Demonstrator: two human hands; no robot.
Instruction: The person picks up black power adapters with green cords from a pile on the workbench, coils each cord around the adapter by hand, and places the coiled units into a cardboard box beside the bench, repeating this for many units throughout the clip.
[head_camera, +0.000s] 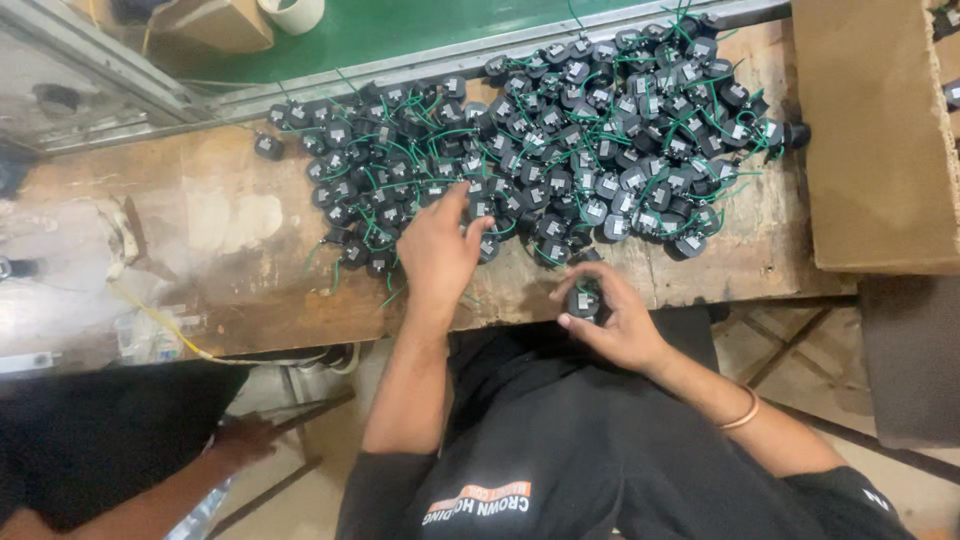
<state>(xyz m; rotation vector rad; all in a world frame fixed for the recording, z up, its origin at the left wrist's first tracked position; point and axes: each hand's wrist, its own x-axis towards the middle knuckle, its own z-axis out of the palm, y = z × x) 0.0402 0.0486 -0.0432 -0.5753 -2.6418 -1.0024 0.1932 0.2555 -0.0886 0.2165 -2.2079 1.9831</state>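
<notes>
Left hand (437, 252) open, fingers spread on the pile of black parts (560, 140) with green wires, right hand (612, 318) pinching one black part (583, 300) — worn wooden bench (230, 270) beneath.

Both arms are bare from the elbow down, no gloves on the left hand (437, 250) or the right hand (612, 318). There's a thin copper-coloured bangle (742, 412) on the right wrist, lower right of the frame. The clothes are dark, nearly black: a short-sleeved shirt (560, 440) with an orange and white printed patch (478, 503) at the bottom centre.
</notes>
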